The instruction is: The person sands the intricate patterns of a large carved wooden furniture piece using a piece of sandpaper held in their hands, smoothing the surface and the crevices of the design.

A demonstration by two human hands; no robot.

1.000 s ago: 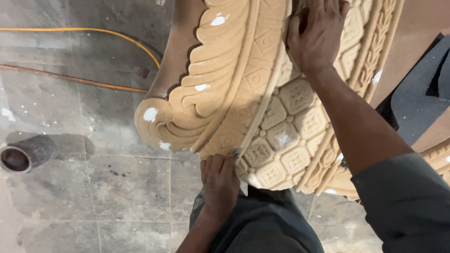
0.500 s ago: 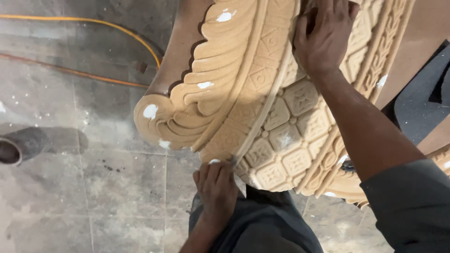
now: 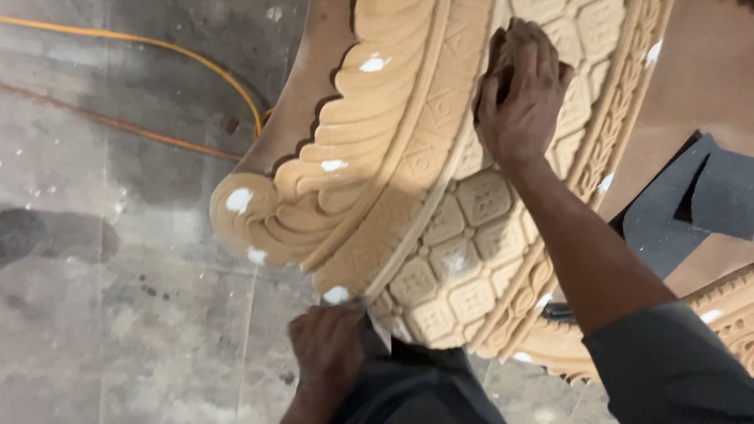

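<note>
A large tan carved wooden panel with scrolled leaves and a grid of flower tiles fills the upper middle of the view, curving down to a scalloped lower edge that hangs over the floor. White filler patches dot its scroll tip, leaves and bottom rim. The right hand presses on the tile band near the top, fingers curled shut over something too hidden to name. The left hand sits just under the lowest edge, closed on a thin flat blade whose tip touches the rim beside a white patch. Left of the panel lies open grey stone floor — only an orange cable crosses it, well apart from both hands.
</note>
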